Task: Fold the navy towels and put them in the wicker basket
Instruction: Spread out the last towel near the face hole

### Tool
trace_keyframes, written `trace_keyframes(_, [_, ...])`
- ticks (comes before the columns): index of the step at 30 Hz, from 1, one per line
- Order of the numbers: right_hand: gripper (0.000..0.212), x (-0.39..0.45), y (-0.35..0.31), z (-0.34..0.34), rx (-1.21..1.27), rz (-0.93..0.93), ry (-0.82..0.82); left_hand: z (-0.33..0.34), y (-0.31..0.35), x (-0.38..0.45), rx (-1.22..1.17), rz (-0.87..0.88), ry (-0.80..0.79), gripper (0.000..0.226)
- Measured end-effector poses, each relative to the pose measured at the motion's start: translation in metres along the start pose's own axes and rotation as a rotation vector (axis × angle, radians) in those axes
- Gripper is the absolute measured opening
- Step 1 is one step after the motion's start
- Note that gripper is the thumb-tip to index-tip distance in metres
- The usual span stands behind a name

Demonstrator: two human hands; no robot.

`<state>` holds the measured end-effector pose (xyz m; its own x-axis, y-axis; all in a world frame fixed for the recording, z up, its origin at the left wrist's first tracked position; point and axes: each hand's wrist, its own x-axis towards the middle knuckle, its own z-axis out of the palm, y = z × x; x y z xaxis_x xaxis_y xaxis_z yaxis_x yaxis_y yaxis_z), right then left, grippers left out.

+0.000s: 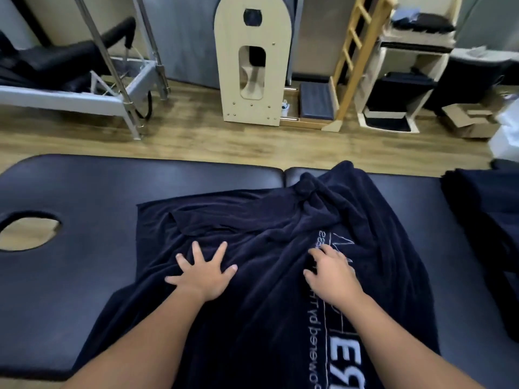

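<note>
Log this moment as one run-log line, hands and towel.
step: smoothing | left hand: flat, fingers spread on navy towel | right hand: resting on towel by its lettering | towel: rumpled, unfolded, on massage table | basket: unseen

Studio fittings around the black padded treatment table (84, 192)

Landmark: the black padded treatment table, with an oval face opening (26, 231) near its left end and a seam across its far edge. Beyond it, wood-plank flooring (182, 133). Beyond its left end, a grey metal-framed reformer bed with black upholstery (70, 80) and chrome uprights. Beyond its middle, an arched pale-plywood barrel end panel with cut-out slots (252, 66), standing upright; just right of that, a navy padded box in a wooden tray (316, 101) and a slanted light-wood ladder (356, 51). Beyond its right end, a white-framed chair unit with black pads (404, 80), and an open brown cardboard box (467, 119) on the floor.
</note>
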<state>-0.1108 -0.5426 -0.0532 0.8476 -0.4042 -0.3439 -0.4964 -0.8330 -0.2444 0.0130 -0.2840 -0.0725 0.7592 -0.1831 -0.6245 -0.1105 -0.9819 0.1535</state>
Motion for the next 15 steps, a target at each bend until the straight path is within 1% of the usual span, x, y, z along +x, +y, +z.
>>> trace_keyframes(2, [0.057,0.035,-0.01,-0.005,-0.033,-0.056,-0.006,-0.011,0.0,0.022,-0.061,-0.1,0.014,0.082])
trace_keyframes(4, [0.052,0.064,-0.022,-0.01,-0.067,-0.138,0.064,-0.027,-0.008,0.04,-0.159,-0.194,0.041,0.082])
trace_keyframes(6, [0.041,0.093,-0.037,-0.013,-0.091,-0.243,0.187,-0.042,-0.023,0.055,-0.228,-0.273,0.085,0.074])
trace_keyframes(7, [0.037,0.107,-0.046,-0.015,-0.094,-0.289,0.235,-0.047,-0.031,0.059,-0.212,-0.284,0.129,0.067])
trace_keyframes(8, [0.037,0.119,-0.056,-0.018,-0.092,-0.315,0.233,-0.049,-0.038,0.061,-0.158,-0.272,0.198,0.061])
trace_keyframes(9, [0.041,0.132,-0.069,-0.021,-0.087,-0.326,0.182,-0.05,-0.046,0.063,-0.111,-0.253,0.259,0.057])
trace_keyframes(10, [0.047,0.144,-0.081,-0.022,-0.093,-0.32,0.103,-0.051,-0.052,0.065,-0.111,-0.241,0.299,0.056])
trace_keyframes(12, [0.057,0.165,-0.106,-0.02,-0.162,-0.321,-0.03,-0.054,-0.065,0.07,-0.231,-0.261,0.304,0.061])
trace_keyframes(13, [0.057,0.173,-0.115,-0.019,-0.19,-0.322,-0.061,-0.055,-0.07,0.073,-0.286,-0.267,0.294,0.065])
trace_keyframes(15, [0.042,0.194,-0.133,-0.021,-0.151,-0.315,-0.083,-0.06,-0.084,0.086,-0.306,-0.255,0.281,0.073])
